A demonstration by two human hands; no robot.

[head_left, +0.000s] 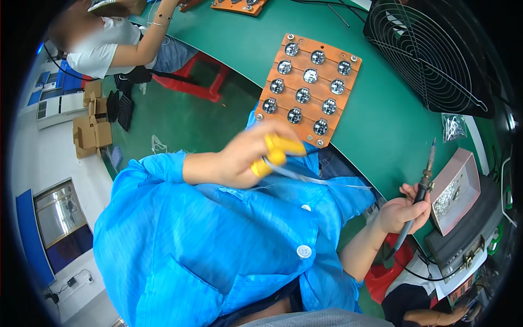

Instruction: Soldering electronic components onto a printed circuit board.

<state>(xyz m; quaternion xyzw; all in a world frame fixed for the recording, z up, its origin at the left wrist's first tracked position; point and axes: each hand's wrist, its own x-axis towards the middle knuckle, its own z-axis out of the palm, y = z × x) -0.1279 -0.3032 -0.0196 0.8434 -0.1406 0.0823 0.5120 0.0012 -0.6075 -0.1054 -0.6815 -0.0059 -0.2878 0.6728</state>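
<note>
Below-right of orange board [320, 91]: soldering iron [426, 180], right hand [404, 212] fingers wrapped round handle; likely light, stiff, hot-tipped, grip handle only. Below-left of board: left hand [245, 155] pinching thin, probably bendy wire [299, 176].

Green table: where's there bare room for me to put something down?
One bare patch of table lies between the orange board and the black fan. Another is left of that board, below the second board. It's crowded at the right: clear bag, pink box, and the soldering iron in the right hand.
</note>
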